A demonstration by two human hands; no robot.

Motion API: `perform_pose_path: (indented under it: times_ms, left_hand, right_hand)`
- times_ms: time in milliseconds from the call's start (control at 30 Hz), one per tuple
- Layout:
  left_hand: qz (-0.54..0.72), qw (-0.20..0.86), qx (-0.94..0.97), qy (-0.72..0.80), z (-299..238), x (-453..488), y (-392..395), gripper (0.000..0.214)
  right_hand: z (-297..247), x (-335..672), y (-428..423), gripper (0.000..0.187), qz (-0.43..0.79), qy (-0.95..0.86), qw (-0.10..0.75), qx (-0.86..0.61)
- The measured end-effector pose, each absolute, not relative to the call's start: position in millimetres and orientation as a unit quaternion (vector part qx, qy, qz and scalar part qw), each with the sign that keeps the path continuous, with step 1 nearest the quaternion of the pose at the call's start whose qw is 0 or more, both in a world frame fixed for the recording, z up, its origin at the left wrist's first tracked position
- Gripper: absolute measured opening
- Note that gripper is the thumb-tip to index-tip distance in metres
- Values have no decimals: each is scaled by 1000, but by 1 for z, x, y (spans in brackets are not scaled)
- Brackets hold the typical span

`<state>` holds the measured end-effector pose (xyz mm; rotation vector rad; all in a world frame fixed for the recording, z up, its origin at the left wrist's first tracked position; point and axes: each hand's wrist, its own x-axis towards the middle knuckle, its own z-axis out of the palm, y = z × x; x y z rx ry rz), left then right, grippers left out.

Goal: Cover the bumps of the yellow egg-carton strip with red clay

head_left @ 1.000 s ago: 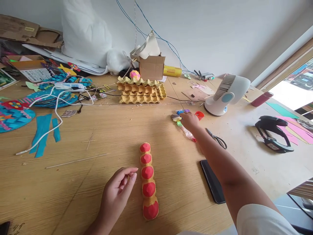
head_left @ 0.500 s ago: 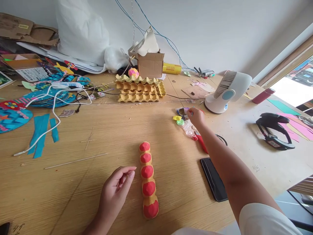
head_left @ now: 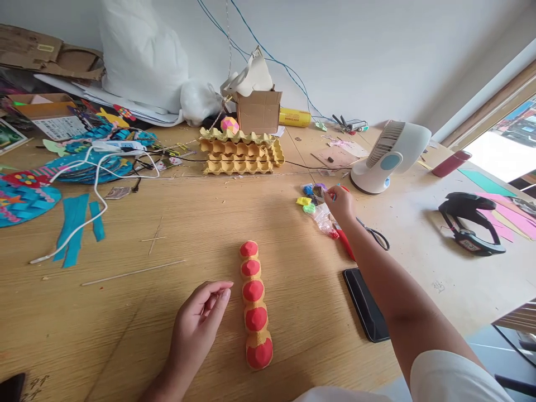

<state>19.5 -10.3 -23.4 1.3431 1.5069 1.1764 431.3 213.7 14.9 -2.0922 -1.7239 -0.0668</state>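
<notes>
A strip of egg-carton cups with red-painted tops lies on the wooden table in front of me. My left hand rests on the table just left of the strip, fingers loosely curled with nothing in them, close to it but apart. My right hand is stretched far forward, fingers pinched on a small thing I cannot make out, at a cluster of little coloured pieces and a clear plastic bag.
A black phone and scissors lie under my right arm. A white desk fan stands beyond. Stacked egg trays and a cardboard box sit at the back. A white cable, blue paper scraps, a thin stick lie left. A black headset lies right.
My right hand has shifted slightly right among the coloured pieces and closed into a pinch. My left hand has stayed by the red-topped strip.
</notes>
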Motion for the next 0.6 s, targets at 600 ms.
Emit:
perform_pose_path:
  times_ms: [600]
  left_hand:
    - [468,396,534,582,-23,19,-10,30]
  right_hand:
    - [13,393,184,40,-43,-742,6,-669]
